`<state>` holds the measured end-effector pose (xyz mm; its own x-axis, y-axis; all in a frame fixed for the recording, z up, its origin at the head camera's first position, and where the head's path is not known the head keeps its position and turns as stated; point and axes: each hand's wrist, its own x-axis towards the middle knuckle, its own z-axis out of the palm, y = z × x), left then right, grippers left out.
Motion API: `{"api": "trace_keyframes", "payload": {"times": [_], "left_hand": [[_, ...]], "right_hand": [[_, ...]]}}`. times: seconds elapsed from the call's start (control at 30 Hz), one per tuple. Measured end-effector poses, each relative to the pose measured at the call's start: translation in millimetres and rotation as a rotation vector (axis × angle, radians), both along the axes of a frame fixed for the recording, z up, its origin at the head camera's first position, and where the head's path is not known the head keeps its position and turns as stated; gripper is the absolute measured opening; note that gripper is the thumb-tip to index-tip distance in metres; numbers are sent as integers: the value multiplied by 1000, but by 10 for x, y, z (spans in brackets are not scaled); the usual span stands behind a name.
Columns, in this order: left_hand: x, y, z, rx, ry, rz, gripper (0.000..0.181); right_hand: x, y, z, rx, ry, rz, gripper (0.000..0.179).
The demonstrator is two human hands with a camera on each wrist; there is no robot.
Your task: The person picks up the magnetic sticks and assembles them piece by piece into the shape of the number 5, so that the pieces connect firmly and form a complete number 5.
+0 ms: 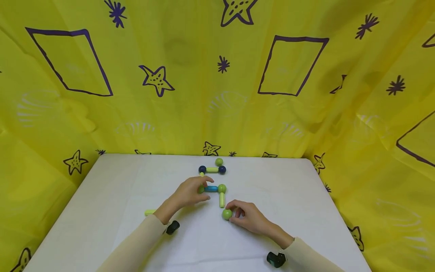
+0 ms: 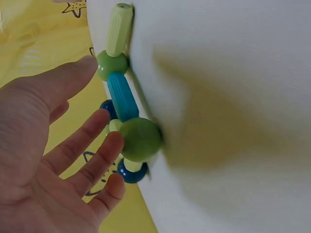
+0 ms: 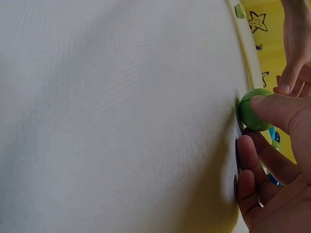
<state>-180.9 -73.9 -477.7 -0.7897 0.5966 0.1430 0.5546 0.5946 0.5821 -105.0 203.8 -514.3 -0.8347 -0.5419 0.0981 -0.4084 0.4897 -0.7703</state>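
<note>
A zigzag chain of rods and balls lies on the white table (image 1: 272, 181). My left hand (image 1: 190, 192) is around the chain's near left corner, fingers loosely spread beside a green ball (image 2: 141, 139); whether they touch it I cannot tell. From that ball a blue rod (image 1: 211, 188) runs right to another green ball (image 1: 222, 188). A light green rod (image 1: 222, 200) extends from there toward me. My right hand (image 1: 249, 217) pinches a separate green ball (image 1: 227, 214) between thumb and fingers, a small gap from that rod's end.
The chain's far part has two dark blue balls (image 1: 222, 169) joined by a light green rod (image 1: 212, 170), with a green ball (image 1: 219, 161) behind. Another light green rod (image 1: 149, 212) lies left, partly behind my left wrist. A yellow patterned curtain (image 1: 190, 113) borders the table.
</note>
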Motion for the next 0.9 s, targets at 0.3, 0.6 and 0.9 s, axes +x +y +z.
{"api": "trace_keyframes", "payload": {"times": [0.3,0.6,0.9], "left_hand": [[-38,212,-10,-111,-41,-105,46],[-12,372,-74,-182,28,-172,41],[24,495,-129,-202,82,-184,25]], "right_hand": [[16,21,-7,-6,14,6,32],[23,21,-1,-11,27,13,34],[26,16,13,-3,11,2,32]]}}
